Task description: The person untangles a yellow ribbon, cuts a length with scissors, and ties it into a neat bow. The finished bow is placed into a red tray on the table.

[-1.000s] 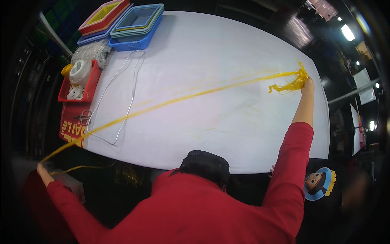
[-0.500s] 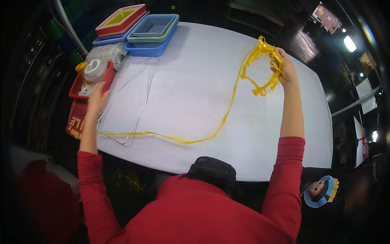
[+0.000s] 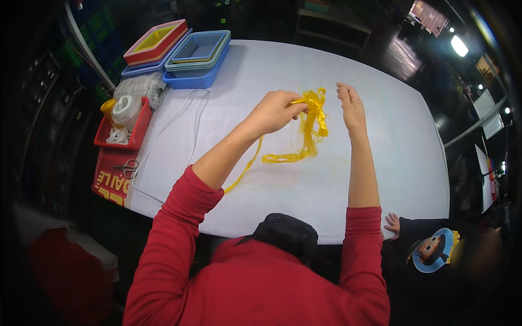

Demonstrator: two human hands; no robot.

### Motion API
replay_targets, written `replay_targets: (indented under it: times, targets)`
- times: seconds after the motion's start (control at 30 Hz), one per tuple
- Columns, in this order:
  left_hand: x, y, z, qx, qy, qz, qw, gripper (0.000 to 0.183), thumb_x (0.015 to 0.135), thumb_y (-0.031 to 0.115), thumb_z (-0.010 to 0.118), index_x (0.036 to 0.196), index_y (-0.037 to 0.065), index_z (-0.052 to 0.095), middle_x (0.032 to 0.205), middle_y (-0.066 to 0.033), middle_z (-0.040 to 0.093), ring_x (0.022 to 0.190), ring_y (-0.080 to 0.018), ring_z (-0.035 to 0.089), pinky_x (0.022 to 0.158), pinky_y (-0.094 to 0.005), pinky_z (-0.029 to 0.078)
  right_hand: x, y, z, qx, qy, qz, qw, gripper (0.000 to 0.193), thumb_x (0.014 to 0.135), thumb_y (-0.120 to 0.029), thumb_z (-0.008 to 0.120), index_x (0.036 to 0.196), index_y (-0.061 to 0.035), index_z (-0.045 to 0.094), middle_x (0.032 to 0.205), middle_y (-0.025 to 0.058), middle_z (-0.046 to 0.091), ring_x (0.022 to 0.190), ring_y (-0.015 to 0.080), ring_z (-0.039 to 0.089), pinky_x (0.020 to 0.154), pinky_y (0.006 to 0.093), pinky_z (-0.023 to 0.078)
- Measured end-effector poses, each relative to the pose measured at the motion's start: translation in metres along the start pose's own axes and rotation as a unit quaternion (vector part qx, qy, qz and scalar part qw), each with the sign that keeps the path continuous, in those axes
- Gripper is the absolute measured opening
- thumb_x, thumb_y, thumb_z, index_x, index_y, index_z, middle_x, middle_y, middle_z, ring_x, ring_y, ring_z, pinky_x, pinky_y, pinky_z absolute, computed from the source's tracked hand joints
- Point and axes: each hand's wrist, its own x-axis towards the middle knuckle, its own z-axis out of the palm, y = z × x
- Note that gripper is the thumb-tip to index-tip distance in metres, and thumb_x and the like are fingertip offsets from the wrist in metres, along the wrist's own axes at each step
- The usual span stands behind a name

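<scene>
Yellow plastic raffia [image 3: 311, 130], shiny and frayed into loose strands, hangs in a bunch above the white table. My left hand [image 3: 274, 112] pinches it at the bunch's upper left. From there a long tail of the same raffia runs down toward the table's near edge, passing behind my left forearm. My right hand [image 3: 352, 108] is raised just to the right of the bunch, apart from it. Its fingers are slightly bent, and nothing shows in them.
White wire [image 3: 196, 125] lies looped on the table's left side. Scissors [image 3: 127, 168] rest by a red tray [image 3: 142, 127] holding rolls. Stacked red baskets [image 3: 157, 51] and blue baskets [image 3: 190, 80] stand at the back left. Another person's hand [image 3: 392, 225] touches the near right edge.
My left hand has swung from the red tray to the middle and taken hold of the raffia. My right hand has let go of it and moved left. Another person's hand has appeared.
</scene>
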Motion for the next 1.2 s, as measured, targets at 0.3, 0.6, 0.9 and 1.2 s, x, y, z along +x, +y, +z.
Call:
replay_targets:
  times: [0.3,0.6,0.9,1.2]
  targets:
    - [-0.005,-0.022,-0.001,-0.014,-0.013,0.025,1.000,0.026,0.082,0.026,0.061,0.094,0.003,0.064,0.062,0.0009,0.051,0.055,-0.0063,0.042,0.050,-0.0216,0.034,-0.033,-0.005,0.008,0.165,-0.103,0.041,0.980,0.021,0.085,-0.016,0.059,0.101,-0.0035,0.060,0.077,0.0029,0.059,0.063,0.0097,0.057,0.059,0.0212,0.045]
    - [-0.053,-0.082,-0.081,-0.030,0.012,-0.165,0.986,0.026,0.082,0.027,0.061,0.087,0.002,0.067,0.068,0.0009,0.054,0.065,-0.0062,0.043,0.059,-0.0201,0.033,-0.040,0.056,-0.079,0.232,0.094,0.210,0.945,0.024,0.087,-0.025,0.057,0.100,-0.0050,0.058,0.088,0.0048,0.063,0.067,0.0104,0.057,0.062,0.0230,0.050]
    - [-0.143,-0.188,-0.257,-0.021,0.348,-0.262,0.900,0.023,0.082,0.029,0.059,0.084,0.008,0.068,0.067,0.0043,0.053,0.058,-0.0048,0.038,0.051,-0.0210,0.031,-0.055,0.113,-0.218,0.297,0.100,0.153,0.937,0.029,0.086,-0.021,0.058,0.110,-0.0065,0.052,0.070,-0.0040,0.050,0.067,0.0052,0.048,0.062,0.0220,0.040]
    - [-0.255,-0.309,-0.419,0.277,0.487,-0.315,0.766,0.024,0.080,0.036,0.060,0.084,0.013,0.068,0.065,0.0017,0.057,0.051,-0.0072,0.045,0.045,-0.0244,0.034,-0.087,0.228,-0.433,0.330,0.338,0.117,0.874,0.031,0.092,-0.015,0.046,0.119,0.0007,0.045,0.090,0.0084,0.057,0.067,0.0138,0.054,0.051,0.0155,0.043]
